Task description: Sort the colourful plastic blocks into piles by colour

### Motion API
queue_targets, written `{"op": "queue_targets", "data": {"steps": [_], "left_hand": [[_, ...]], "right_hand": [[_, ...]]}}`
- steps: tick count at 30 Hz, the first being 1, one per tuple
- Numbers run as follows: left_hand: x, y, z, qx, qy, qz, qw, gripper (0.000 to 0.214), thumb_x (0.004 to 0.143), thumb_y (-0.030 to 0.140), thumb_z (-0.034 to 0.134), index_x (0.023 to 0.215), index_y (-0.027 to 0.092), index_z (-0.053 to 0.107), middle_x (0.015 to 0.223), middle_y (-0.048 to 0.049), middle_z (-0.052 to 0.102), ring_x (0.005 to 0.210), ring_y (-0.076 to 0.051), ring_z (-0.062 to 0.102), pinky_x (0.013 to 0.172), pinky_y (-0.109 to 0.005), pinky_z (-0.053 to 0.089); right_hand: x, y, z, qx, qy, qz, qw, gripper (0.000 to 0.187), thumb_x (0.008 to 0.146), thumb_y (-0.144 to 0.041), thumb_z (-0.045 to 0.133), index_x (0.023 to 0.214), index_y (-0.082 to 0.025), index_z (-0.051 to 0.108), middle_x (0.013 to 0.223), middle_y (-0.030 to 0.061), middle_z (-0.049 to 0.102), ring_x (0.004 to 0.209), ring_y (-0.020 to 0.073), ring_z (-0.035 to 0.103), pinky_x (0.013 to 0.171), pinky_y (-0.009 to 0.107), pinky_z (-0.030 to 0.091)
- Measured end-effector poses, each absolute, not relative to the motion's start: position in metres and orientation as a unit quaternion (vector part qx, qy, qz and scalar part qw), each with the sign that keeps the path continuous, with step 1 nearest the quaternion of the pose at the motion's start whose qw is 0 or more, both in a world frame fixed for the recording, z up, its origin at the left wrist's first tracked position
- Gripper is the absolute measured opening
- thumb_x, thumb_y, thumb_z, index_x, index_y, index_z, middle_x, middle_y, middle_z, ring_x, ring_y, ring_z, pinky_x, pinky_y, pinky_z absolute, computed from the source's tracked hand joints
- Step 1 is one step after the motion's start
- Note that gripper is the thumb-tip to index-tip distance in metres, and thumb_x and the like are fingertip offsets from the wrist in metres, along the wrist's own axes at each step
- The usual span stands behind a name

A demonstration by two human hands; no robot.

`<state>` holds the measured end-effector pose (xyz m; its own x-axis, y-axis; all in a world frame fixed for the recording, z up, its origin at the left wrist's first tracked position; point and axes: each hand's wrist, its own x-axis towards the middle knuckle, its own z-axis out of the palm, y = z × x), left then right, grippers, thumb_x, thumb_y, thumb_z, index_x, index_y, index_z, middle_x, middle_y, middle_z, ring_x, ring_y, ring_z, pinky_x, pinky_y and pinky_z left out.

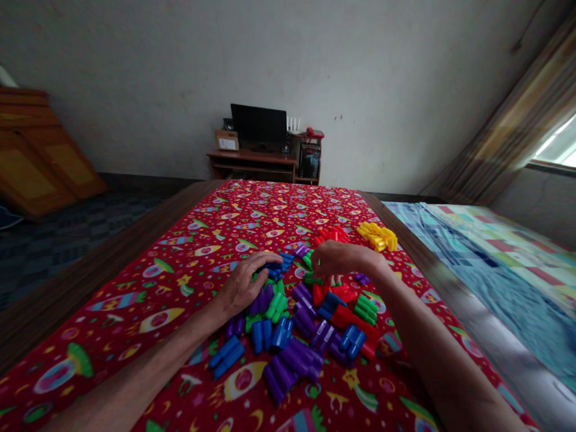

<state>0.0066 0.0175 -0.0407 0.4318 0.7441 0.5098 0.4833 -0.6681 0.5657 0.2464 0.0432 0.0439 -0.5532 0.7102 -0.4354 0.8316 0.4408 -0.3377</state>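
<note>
My left hand [246, 283] curls over the blue building blocks [278, 267] at the left of the pile, thumb on the near side and fingers across their top. My right hand [327, 259] is bent down into the middle of the pile, its fingers closed among green and red blocks; what they hold is hidden. Nearer to me lie loose purple blocks [292, 366], blue blocks [262, 336], green blocks [366, 308] and red blocks [355, 324]. The blocks look like short joined tubes.
Yellow blocks [378, 236] sit grouped at the right edge of the red patterned cloth [180, 288], with a red group [333, 233] beside them. Beyond the table stands a desk [252, 157] with a monitor [258, 125]. A bed [486, 258] is at the right.
</note>
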Motion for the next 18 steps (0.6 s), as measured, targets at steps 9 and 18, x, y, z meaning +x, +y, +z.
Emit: {"op": "queue_targets", "data": {"steps": [9,18], "left_hand": [[0.007,0.020,-0.042,0.830,0.374,0.375,0.173,0.033,0.090,0.027,0.038,0.103,0.018,0.067,0.113,-0.0091,0.069,0.109,-0.023,0.062,0.101,-0.038,0.047],[0.007,0.019,-0.041,0.824,0.380,0.380,0.178,0.032,0.089,0.027,0.040,0.102,0.018,0.067,0.111,-0.0093,0.069,0.108,-0.023,0.062,0.100,-0.037,0.047]], "right_hand": [[0.234,0.003,0.033,0.441,0.888,-0.059,0.119,0.032,0.078,-0.034,0.068,0.107,-0.020,0.066,0.102,0.0086,0.069,0.099,0.0245,0.063,0.075,0.030,0.045],[0.263,0.032,0.019,0.402,0.893,-0.171,-0.107,0.016,0.085,-0.027,0.062,0.095,-0.016,0.069,0.084,0.0027,0.069,0.071,0.0122,0.059,0.063,0.021,0.039]]}}
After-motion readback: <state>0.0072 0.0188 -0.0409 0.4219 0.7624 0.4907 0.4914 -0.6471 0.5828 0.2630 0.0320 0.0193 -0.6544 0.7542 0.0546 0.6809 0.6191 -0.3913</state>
